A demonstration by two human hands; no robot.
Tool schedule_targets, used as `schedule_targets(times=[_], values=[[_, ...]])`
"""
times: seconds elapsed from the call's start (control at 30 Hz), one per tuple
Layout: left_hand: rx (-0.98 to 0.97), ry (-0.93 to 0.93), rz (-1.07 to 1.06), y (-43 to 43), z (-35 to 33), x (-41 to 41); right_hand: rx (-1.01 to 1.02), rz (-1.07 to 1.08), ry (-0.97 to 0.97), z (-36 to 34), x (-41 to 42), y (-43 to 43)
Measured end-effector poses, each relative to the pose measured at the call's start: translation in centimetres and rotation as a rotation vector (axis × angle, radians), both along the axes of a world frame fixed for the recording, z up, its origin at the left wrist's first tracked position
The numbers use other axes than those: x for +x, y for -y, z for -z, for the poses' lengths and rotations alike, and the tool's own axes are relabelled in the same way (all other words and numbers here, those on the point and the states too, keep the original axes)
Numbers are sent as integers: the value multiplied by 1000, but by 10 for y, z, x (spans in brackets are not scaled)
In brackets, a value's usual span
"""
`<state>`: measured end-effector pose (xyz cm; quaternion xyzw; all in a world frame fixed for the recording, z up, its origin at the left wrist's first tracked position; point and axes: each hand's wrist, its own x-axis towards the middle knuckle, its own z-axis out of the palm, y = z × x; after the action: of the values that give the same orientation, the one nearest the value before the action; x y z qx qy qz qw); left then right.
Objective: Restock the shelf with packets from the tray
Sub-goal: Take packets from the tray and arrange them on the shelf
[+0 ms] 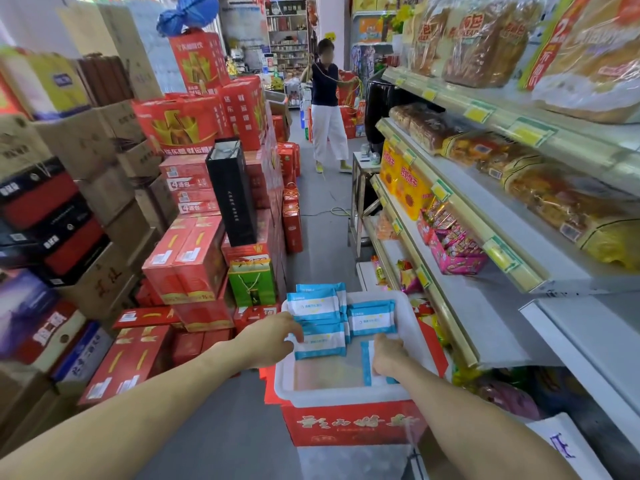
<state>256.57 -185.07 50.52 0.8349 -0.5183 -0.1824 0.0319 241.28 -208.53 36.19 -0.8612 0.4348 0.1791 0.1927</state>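
Observation:
A white plastic tray (343, 396) rests on a red carton (349, 426) in the aisle. Several blue-and-white packets lie in it, stacked toward its far end. My left hand (268, 336) grips the near packet of the stack (322, 344) at its left edge. My right hand (388, 353) presses down on another blue-and-white packet (366, 362) lying flat at the tray's right side, fingers curled over it. The shelf (498, 317) stands to the right, with a bare stretch of grey board at tray height.
Red gift boxes (194, 258) and brown cartons (86, 143) are piled high on the left. Bread and snack packs fill the upper shelves at right. A person (327, 109) stands farther down the narrow aisle with a yellow cord. A pink snack box (457, 251) sits on the shelf.

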Motion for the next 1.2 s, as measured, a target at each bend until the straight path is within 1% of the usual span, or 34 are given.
schedule_targets(times=[0.2,0.33,0.47,0.57,0.67,0.77,0.87,1.0,1.1,1.2], values=[[19,3,-11,-2,5,12,46,-121,158,-31,-13,-7],[3,-14,17,14,14,15,75,-212,229,-62,-20,-2],[28,-54,25,36,33,17,123,-284,298,-102,-36,5],[71,-86,22,53,47,19,126,-254,352,-125,-52,7],[109,-67,56,67,66,23,130,-211,378,-139,-68,8],[135,-2,88,78,83,24,117,-203,396,-152,-86,10],[154,103,121,82,95,20,103,-218,405,-166,-104,10],[161,174,103,79,108,10,81,-199,418,-178,-118,11],[153,134,61,80,112,3,94,-174,422,-180,-126,10],[160,-11,30,83,111,-3,91,-168,422,-183,-129,8]])
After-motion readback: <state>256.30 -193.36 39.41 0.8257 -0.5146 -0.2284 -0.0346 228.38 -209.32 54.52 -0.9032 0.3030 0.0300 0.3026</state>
